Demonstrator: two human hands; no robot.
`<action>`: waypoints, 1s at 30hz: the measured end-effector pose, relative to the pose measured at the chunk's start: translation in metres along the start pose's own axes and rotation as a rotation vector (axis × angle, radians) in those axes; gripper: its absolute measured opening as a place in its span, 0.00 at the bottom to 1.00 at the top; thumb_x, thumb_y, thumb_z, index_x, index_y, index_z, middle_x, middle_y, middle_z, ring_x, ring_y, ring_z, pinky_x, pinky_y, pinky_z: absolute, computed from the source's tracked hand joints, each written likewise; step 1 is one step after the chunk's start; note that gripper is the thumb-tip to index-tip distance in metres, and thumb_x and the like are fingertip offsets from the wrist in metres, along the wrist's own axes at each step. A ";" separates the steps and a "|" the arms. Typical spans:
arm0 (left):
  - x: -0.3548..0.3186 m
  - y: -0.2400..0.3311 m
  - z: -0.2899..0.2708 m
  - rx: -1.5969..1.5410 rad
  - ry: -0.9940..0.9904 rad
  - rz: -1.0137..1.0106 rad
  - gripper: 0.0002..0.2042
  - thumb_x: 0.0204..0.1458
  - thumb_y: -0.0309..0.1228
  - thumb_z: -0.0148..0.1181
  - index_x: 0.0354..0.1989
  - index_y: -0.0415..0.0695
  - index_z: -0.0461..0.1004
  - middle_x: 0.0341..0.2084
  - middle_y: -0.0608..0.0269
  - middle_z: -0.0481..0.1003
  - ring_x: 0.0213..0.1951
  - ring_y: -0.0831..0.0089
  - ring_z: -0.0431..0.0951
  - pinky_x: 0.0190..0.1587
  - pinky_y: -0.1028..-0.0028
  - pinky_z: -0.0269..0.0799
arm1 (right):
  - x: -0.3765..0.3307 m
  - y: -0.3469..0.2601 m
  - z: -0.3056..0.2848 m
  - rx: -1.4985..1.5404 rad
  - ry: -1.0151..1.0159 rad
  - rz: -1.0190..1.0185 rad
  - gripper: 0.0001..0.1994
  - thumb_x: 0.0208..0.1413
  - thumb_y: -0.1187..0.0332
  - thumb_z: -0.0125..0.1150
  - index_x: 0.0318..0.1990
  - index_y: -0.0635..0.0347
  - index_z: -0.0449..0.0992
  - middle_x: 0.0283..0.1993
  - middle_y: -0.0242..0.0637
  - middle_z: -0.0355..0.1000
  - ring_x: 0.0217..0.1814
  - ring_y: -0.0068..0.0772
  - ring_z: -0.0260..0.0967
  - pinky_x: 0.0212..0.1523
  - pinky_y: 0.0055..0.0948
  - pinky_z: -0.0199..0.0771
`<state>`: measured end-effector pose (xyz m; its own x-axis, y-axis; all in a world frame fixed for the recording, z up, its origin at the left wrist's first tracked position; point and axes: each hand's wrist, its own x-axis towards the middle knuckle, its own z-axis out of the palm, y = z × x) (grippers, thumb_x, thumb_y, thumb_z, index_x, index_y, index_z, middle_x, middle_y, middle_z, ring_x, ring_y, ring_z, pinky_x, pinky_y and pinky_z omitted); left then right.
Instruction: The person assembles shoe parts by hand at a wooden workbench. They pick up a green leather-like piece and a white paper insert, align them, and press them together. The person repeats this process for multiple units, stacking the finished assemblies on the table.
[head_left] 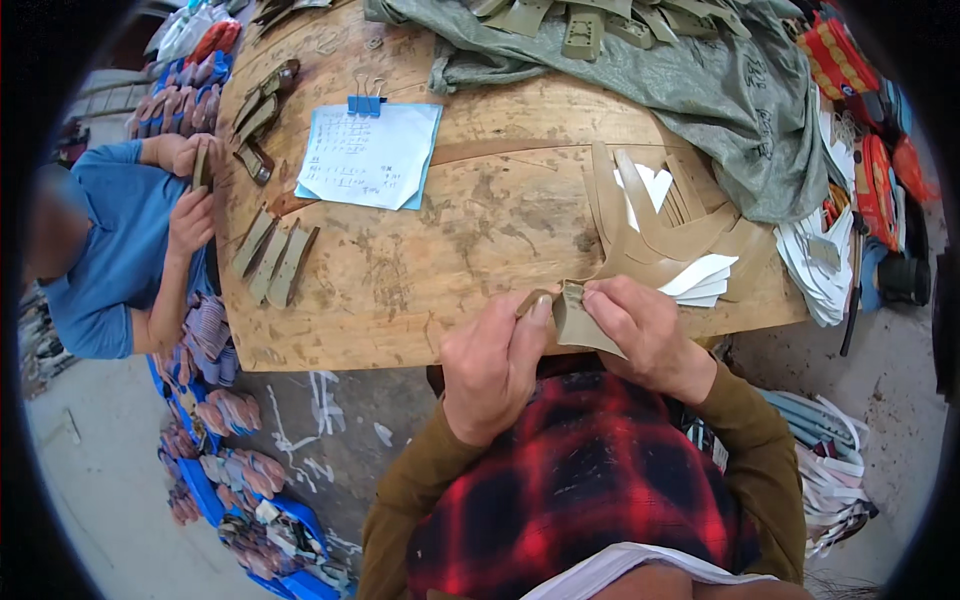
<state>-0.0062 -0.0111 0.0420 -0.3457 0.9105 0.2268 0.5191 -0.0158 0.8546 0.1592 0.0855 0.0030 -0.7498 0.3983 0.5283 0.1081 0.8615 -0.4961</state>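
Note:
A small olive leather-like piece with a flared lower edge is held up at the table's near edge. My left hand is closed on its left side, thumb pressed against a folded edge. My right hand pinches its upper right corner. Just beyond my right hand lie long tan leather-like strips, fanned over one another. White cut pieces rest beside them. To the left, several narrow olive pieces with small holes lie side by side on the wooden table.
Clipped paper sheets lie at the table's middle left. A grey-green cloth with more olive pieces covers the far right. At the left edge a person in a blue shirt handles another piece. Blue bins of bundled parts stand on the floor.

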 end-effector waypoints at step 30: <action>0.001 -0.035 0.020 -0.650 0.008 -0.257 0.10 0.62 0.32 0.58 0.36 0.37 0.79 0.31 0.70 0.69 0.34 0.82 0.67 0.36 0.81 0.63 | 0.021 -0.021 -0.014 0.577 -0.263 0.494 0.25 0.51 0.75 0.59 0.59 0.65 0.64 0.45 0.55 0.70 0.47 0.60 0.68 0.48 0.44 0.69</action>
<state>-0.0090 -0.0018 0.0032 -0.4023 0.9153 -0.0188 -0.1520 -0.0466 0.9873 0.1503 0.0805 0.0342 -0.8402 0.5421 0.0110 0.1668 0.2777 -0.9461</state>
